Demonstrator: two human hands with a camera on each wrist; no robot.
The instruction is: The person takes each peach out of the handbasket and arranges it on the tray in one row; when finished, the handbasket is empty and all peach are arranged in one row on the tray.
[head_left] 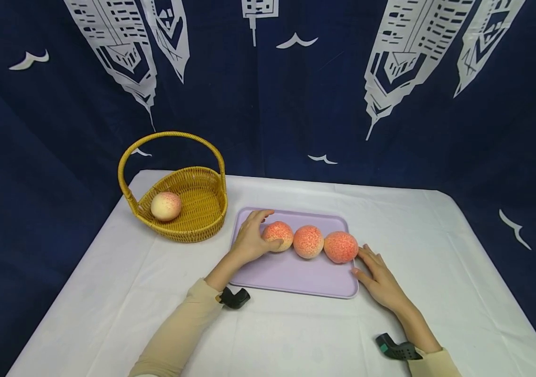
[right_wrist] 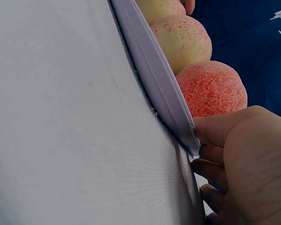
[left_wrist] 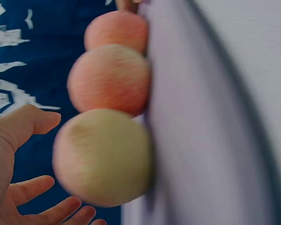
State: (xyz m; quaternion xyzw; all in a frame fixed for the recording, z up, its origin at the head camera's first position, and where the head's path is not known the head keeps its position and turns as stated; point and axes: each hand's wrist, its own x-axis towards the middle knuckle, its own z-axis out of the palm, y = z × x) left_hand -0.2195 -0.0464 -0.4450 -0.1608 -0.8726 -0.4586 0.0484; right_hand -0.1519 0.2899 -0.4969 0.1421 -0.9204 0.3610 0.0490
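Three red-speckled peaches stand in a row on a lilac tray (head_left: 291, 277): a left one (head_left: 279, 235), a middle one (head_left: 308, 242) and a right one (head_left: 341, 247). My left hand (head_left: 251, 238) is around the left peach, fingers behind it and thumb at its front. The left wrist view shows those fingers spread, with a gap between the thumb and the pale side of that peach (left_wrist: 103, 157). Beside the tray's right end is my right hand (head_left: 381, 280), fingers loosely extended, its thumb (right_wrist: 215, 126) right at the tray's rim and close to the right peach.
A yellow wicker basket (head_left: 201, 209) with a tall handle stands at the back left, holding one paler peach (head_left: 166, 206). White cloth covers the table (head_left: 296, 335). Behind it hangs a dark blue curtain (head_left: 268, 104) with white building and bird prints.
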